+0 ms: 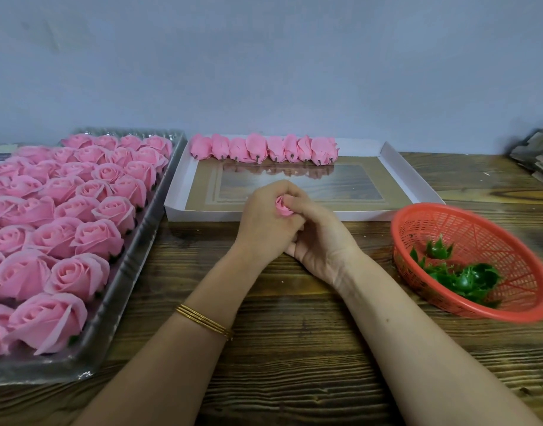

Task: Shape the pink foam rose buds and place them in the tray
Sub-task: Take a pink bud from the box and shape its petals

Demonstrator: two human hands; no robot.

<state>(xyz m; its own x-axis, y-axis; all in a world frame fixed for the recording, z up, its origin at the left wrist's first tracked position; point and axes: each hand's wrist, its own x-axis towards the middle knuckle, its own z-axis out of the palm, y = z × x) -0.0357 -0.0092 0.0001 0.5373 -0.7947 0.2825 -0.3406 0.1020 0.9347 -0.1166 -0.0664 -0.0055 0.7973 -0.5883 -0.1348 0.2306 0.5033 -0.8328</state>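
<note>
A pink foam rose bud [283, 206] sits between both hands at the table's middle, mostly hidden by the fingers. My left hand [265, 222] wraps its curled fingers round the bud from the left. My right hand [317, 238] grips it from the right, fingers curled over its top. Just behind the hands lies a white cardboard tray [399, 176] with a clear window in its floor. A row of several shaped pink buds [264, 149] lies along the tray's far edge, stems pointing toward me.
A clear plastic tray [135, 250] full of several open pink roses [79, 216] fills the left side. A red mesh basket [466, 241] holding green plastic calyxes [460, 275] stands at the right. A stack of dark items [537, 155] sits far right by the wall.
</note>
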